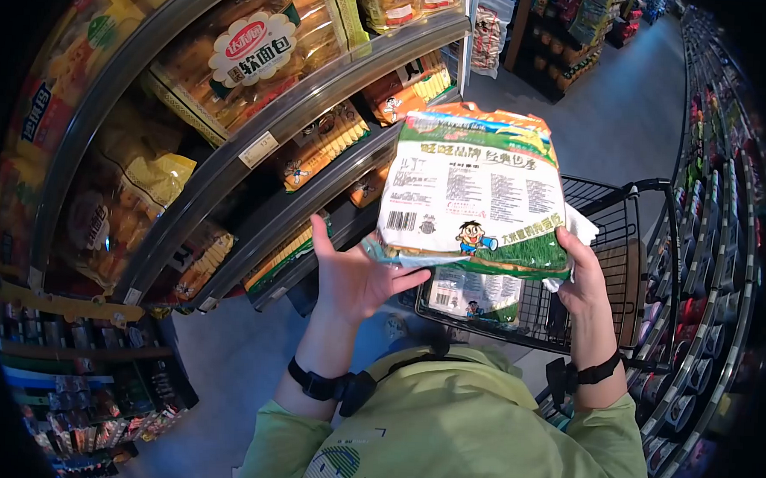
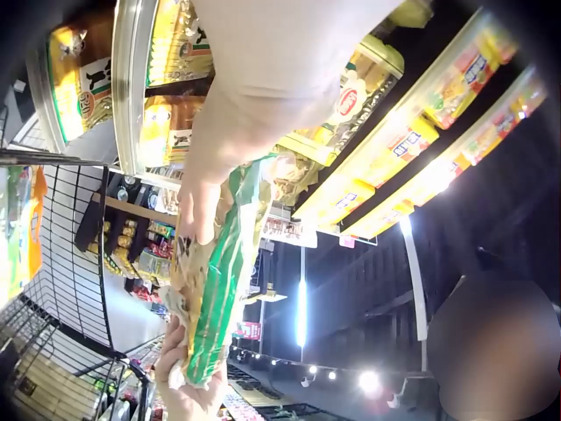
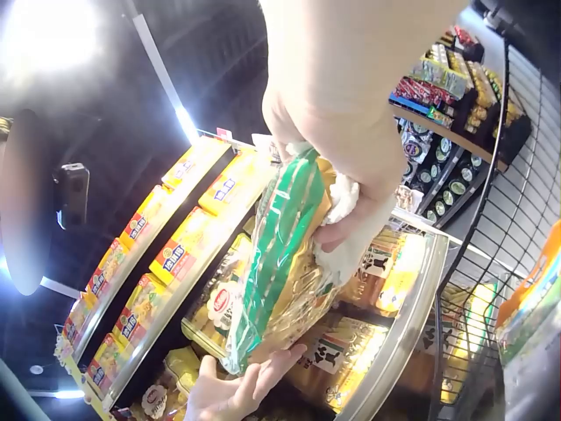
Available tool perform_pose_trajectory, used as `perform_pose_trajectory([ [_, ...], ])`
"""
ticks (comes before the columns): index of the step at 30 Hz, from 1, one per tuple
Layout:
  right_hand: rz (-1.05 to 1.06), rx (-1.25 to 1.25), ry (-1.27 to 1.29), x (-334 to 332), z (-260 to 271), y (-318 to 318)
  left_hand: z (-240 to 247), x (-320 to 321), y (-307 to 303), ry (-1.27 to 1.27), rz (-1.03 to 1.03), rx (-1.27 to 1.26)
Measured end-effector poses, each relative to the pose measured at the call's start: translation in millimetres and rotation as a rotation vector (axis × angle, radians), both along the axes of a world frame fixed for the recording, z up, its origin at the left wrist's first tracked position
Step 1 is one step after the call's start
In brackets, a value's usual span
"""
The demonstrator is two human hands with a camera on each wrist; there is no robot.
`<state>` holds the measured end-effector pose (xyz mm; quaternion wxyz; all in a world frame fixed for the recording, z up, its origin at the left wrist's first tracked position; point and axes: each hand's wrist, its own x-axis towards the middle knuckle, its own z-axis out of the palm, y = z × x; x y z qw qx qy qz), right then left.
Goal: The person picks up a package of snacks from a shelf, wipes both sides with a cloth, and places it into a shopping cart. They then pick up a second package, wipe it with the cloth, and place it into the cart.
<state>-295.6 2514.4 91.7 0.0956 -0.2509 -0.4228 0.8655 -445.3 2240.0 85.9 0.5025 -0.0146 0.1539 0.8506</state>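
Observation:
A large bag of rice crackers (image 1: pixel 475 192) is held up before the person's chest, its printed white, green and orange back facing the head camera. The right hand (image 1: pixel 582 269) grips its lower right corner, thumb on the printed side. A crumpled white piece (image 3: pixel 342 197) shows between that hand and the bag. The left hand (image 1: pixel 356 272) is at the bag's lower left corner, palm up and fingers extended. In the right wrist view, the left fingers (image 3: pixel 263 373) lie against the bag's end. The bag's green side (image 2: pixel 223 281) shows in the left wrist view.
A black wire shopping cart (image 1: pixel 603 197) stands beyond the bag, with a similar bag (image 1: pixel 474 296) in it. Shelves (image 1: pixel 271 149) on the left carry packaged bread (image 1: pixel 254 50) and orange snack bags (image 1: pixel 323 147). More stocked shelves (image 1: pixel 695 338) line the right side of the aisle.

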Motion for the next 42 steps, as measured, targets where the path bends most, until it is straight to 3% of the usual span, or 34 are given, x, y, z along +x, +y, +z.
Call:
perform_pose_trajectory([
  [1,-0.024,0.008,0.028,0,0,0,0,3,0,-0.001,-0.002,0.000],
  [3,-0.032,-0.023,0.030,1,0,1,3,10,3,0.400,-0.037,-0.614],
  [5,-0.063,-0.027,0.072,0,1,-2,-9,10,4,0.418,-0.045,-0.703],
  [7,-0.052,-0.017,0.071,2,-3,0,-1,16,7,0.589,-0.044,-0.759],
  [14,-0.071,0.005,0.127,0,-5,0,11,23,20,0.623,0.112,-0.782],
  [21,-0.066,-0.010,0.094,4,-7,4,10,25,12,0.719,0.077,-0.724],
  [26,-0.054,-0.079,0.070,7,-12,5,13,29,8,0.828,0.140,-0.436],
  [39,0.002,-0.061,0.103,10,-6,11,18,33,0,0.924,0.121,-0.312],
  [42,-0.010,-0.053,0.078,10,-3,8,20,36,0,0.835,0.134,-0.340],
])
